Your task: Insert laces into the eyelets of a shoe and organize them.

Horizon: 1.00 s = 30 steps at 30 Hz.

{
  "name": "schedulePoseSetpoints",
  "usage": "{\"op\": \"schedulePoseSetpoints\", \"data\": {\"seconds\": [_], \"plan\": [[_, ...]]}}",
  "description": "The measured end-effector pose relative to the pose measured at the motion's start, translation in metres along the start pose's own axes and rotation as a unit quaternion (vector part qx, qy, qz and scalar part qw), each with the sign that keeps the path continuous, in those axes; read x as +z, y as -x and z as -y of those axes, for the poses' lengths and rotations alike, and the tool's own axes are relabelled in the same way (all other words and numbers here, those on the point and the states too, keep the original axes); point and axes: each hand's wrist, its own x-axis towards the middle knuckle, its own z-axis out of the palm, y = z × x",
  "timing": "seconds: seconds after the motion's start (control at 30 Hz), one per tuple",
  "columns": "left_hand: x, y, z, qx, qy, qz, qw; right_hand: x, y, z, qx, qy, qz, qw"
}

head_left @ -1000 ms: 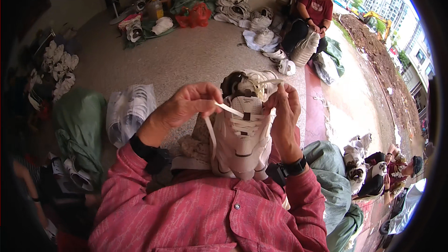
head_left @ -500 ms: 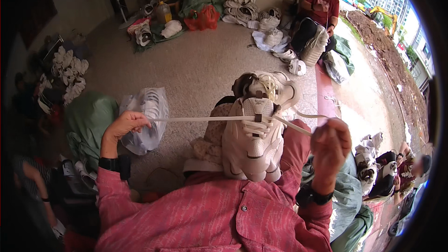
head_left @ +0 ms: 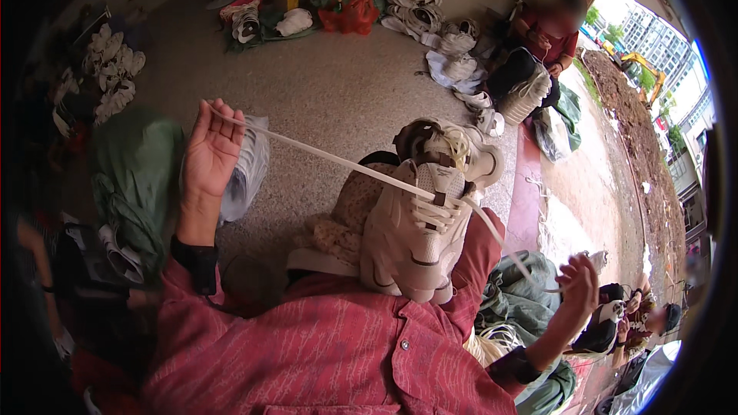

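A stack of pale sneakers (head_left: 419,250) rests on my lap, toes toward me. The top one has white lacing across its tongue. From its upper eyelets a flat white shoelace (head_left: 330,160) runs taut up to my left hand (head_left: 212,155), which is raised with the palm showing and the lace caught at its fingers. The other lace end curves slackly down to my right hand (head_left: 578,293), low on the right, its fingers bent around the tip. My right fingers are slightly blurred, and their exact grip is partly hidden.
Green sacks (head_left: 137,184) stand at my left and a clear bag of shoe parts (head_left: 244,173) beside them. A bundle of laces (head_left: 496,344) lies near my right forearm. Shoe piles (head_left: 419,4) line the back. A seated co-worker (head_left: 550,34) handles shoes at the far right.
My left hand has risen and turned palm-up, pulling its lace into a slant. My right hand has moved outward and down. The view has shifted slightly.
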Motion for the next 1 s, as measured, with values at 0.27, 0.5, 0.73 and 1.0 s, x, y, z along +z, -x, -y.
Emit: {"op": "schedulePoseSetpoints", "data": {"seconds": [0.27, 0.5, 0.73, 1.0], "plan": [[0.045, 0.024, 0.057, -0.064, -0.445, 0.082, 0.889, 0.145, -0.001, -0.017, -0.004, 0.223, 0.272, 0.936], [0.045, 0.044, 0.150, -0.087, -0.605, 0.255, 0.749, 0.215, 0.004, -0.016, 0.197, 0.205, 0.420, 0.862], [0.029, 0.043, 0.166, -0.063, -0.563, 0.343, 0.749, 0.220, 0.010, -0.024, 0.129, 0.227, 0.393, 0.882], [0.037, 0.039, 0.167, -0.093, -0.577, 0.334, 0.740, 0.219, 0.014, -0.028, 0.080, 0.272, 0.397, 0.873]]}}
